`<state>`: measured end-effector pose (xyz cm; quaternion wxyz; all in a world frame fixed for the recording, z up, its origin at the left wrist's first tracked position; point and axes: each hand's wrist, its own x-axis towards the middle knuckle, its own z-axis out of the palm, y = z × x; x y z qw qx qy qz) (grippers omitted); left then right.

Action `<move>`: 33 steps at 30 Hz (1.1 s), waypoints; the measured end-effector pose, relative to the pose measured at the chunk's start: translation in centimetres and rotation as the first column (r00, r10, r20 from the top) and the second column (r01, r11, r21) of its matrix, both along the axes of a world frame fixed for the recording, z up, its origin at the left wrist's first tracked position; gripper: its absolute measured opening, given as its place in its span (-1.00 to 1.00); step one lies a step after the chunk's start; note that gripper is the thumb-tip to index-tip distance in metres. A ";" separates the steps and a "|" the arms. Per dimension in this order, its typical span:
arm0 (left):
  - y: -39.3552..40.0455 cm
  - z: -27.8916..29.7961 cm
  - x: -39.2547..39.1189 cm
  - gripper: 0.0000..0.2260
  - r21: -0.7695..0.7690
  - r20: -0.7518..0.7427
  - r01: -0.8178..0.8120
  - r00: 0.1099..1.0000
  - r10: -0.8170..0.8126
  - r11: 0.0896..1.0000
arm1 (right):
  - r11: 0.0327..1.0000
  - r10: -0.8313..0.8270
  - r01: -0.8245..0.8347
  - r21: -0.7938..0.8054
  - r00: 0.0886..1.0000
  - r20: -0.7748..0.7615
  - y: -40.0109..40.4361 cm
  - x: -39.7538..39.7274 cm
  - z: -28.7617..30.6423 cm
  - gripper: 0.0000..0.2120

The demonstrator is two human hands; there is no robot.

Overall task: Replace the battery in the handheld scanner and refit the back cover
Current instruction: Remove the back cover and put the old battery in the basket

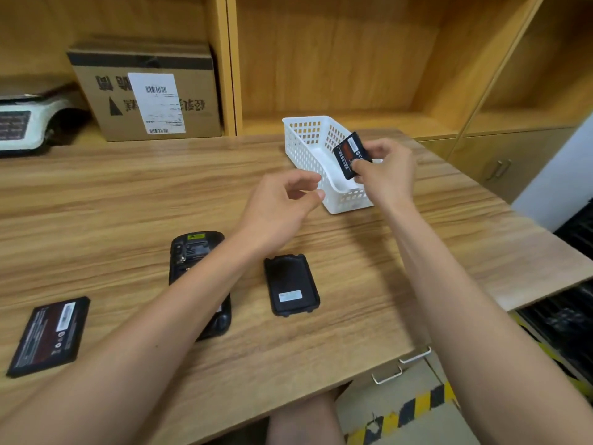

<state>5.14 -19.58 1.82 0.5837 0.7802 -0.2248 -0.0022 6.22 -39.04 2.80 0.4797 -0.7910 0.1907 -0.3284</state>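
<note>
My right hand [386,170] grips a black battery [348,152] above the white plastic basket [305,146]. My left hand [282,207] hovers just left of the basket, fingers curled apart and holding nothing. The black handheld scanner [192,252] lies face down on the table with its battery bay uncovered, partly hidden under my left forearm. Its black back cover [290,285] lies inside-up just right of it. A second black battery [48,337] rests on the table at the near left.
A wooden table [128,194] carries everything. A cardboard box [144,91] and a white weighing scale [25,120] sit at the back left in a wooden shelf unit. Drawer handles [401,364] show under the table's near right edge, above yellow-black floor tape.
</note>
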 end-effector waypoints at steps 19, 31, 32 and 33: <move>0.5 -0.9 1.1 -0.79 0.035 -0.023 0.007 1.000 -0.006 0.999 | 0.897 -0.034 -0.167 -0.410 0.898 -0.439 0.0 3.9 -0.3 -0.94; 1.7 -1.5 1.0 -0.80 0.047 -0.002 0.015 1.000 -0.014 0.999 | 0.850 -0.064 -0.273 -0.451 0.797 -0.601 -1.1 3.9 0.3 -0.77; 1.8 -1.4 1.0 -0.80 0.047 -0.002 0.014 1.000 -0.014 0.999 | 0.853 -0.062 -0.274 -0.445 0.793 -0.606 -1.0 3.7 0.4 -0.79; 1.9 -1.4 0.9 -0.80 0.045 -0.002 0.012 1.000 -0.012 0.999 | 0.849 -0.066 -0.276 -0.451 0.792 -0.608 -1.0 3.6 0.3 -0.85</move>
